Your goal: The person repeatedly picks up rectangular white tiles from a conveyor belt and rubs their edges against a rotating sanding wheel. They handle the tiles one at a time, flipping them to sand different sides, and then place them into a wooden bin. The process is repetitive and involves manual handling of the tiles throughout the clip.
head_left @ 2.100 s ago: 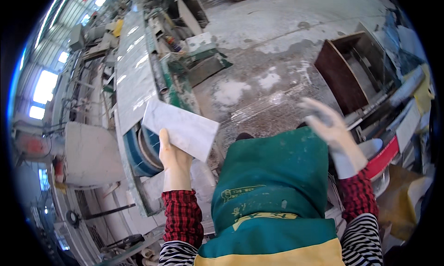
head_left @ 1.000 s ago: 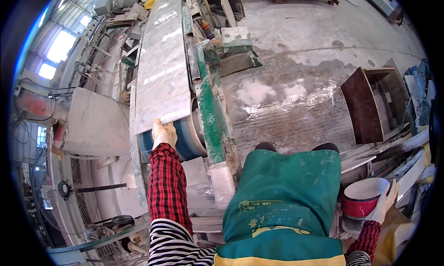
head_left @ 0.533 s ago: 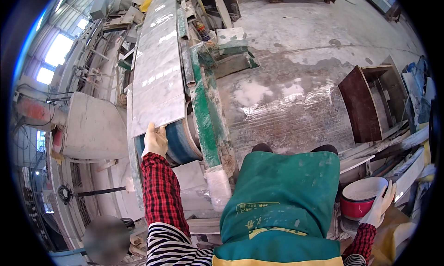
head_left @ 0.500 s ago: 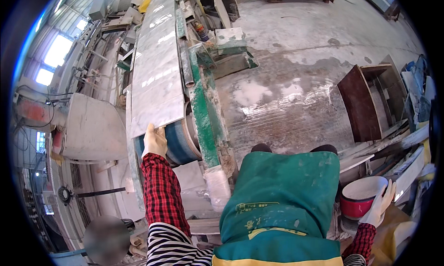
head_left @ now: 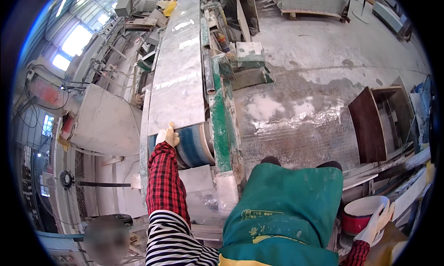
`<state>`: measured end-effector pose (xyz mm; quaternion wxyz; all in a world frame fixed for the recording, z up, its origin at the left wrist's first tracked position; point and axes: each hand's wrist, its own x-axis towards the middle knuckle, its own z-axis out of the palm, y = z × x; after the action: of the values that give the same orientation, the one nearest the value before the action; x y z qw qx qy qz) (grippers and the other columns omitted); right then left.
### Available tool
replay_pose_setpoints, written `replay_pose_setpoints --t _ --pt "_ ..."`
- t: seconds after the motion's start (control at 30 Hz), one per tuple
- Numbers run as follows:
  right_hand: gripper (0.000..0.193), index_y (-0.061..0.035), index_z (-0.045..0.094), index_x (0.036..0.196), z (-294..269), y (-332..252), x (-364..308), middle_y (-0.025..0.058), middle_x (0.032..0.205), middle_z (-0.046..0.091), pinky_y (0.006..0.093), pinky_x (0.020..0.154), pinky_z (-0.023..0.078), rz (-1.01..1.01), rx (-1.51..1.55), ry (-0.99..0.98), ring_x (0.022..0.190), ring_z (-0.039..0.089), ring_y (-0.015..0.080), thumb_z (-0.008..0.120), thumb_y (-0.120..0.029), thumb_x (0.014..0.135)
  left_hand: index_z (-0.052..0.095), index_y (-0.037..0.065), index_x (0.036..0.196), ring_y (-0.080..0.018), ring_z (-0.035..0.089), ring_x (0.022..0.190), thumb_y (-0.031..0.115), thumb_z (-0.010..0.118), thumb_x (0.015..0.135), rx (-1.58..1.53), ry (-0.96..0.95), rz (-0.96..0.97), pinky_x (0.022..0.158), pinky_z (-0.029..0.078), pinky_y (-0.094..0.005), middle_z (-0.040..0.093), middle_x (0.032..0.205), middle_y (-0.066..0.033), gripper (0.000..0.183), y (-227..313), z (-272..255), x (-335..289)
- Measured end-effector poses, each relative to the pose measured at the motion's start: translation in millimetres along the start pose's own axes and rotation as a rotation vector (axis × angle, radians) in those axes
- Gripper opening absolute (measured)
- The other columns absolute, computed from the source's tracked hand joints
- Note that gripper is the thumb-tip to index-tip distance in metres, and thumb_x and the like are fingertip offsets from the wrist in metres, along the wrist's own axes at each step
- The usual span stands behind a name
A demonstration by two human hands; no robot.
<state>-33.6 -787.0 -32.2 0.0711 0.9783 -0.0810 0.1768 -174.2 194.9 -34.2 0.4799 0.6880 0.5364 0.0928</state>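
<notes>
A long, pale grey-white stone slab [head_left: 178, 87] lies on a conveyor, its near edge overhanging a blue belt roller [head_left: 193, 145]. My left hand [head_left: 167, 135], in a pale glove, is at that near edge with its fingers bent against the slab; their undersides are hidden. At lower right, my gloved right hand [head_left: 377, 223] has its fingers stretched out beside a red bucket [head_left: 353, 223] with a whitish inside. It appears to touch the bucket's right side.
A green metal rail [head_left: 220, 131] runs along the conveyor's right side. Below the roller lies a flat pale sheet [head_left: 196, 179]. A dark red-brown box [head_left: 367, 127] stands on the wet floor at right. A blurred round shape [head_left: 106, 240] shows at lower left.
The whole view has shifted, so the conveyor and slab appear farther right and lower. My left hand stays at the slab's edge, and my right hand stays beside the bucket.
</notes>
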Motion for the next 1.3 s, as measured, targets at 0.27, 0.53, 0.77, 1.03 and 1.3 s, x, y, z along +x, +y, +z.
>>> replay_pose_setpoints --t 0.27,0.53,0.77,1.03,1.3 --pt "0.044 0.0009 0.056 0.144 -50 -60 20 0.0267 0.155 0.047 0.0448 0.122 0.032 0.101 0.239 0.070 0.146 0.042 0.0409 0.055 -0.022 0.107 0.065 0.016 0.085 -0.0272 0.060 0.065 0.037 0.045 0.103 -0.571 -0.302 -0.157 0.054 0.047 -0.0486 0.063 0.073 -0.0077 0.034 -78 -121 60" --pt "0.040 -0.0034 0.068 0.112 -87 9 83 0.0181 0.103 0.066 0.0519 0.085 0.048 0.170 -0.066 0.312 0.099 0.061 0.0392 0.074 -0.035 0.088 0.062 0.003 0.127 -0.0219 0.052 0.094 0.031 0.058 0.107 -0.110 -0.253 0.386 0.082 0.041 -0.0320 0.053 0.103 -0.0107 0.035 122 91 -119" --pt "0.040 -0.0095 0.066 0.112 -46 1 68 0.0117 0.116 0.064 0.0462 0.086 0.044 0.348 -0.127 0.368 0.107 0.059 0.0315 0.071 -0.040 0.087 0.062 -0.003 0.138 -0.0388 0.056 0.131 0.034 0.055 0.107 0.298 -0.453 0.770 0.115 0.040 -0.0453 0.061 0.140 -0.0262 0.049 167 200 -191" --pt "0.057 -0.0110 0.060 0.134 -60 -19 62 0.0123 0.144 0.054 0.0532 0.110 0.040 0.612 0.080 0.104 0.138 0.047 0.0314 0.074 -0.040 0.087 0.074 0.006 0.119 -0.0383 0.061 0.118 0.032 0.061 0.100 1.053 -0.018 1.393 0.109 0.043 -0.0504 0.069 0.128 -0.0197 0.035 112 221 -128" --pt "0.076 -0.0088 0.053 0.134 -92 -30 92 0.0225 0.138 0.045 0.0524 0.107 0.050 1.064 0.304 -0.206 0.130 0.053 0.0453 0.086 -0.032 0.069 0.076 0.006 0.116 -0.0389 0.059 0.122 0.031 0.058 0.101 1.024 -0.136 1.252 0.111 0.042 -0.0503 0.069 0.130 -0.0187 0.034 134 210 -155"
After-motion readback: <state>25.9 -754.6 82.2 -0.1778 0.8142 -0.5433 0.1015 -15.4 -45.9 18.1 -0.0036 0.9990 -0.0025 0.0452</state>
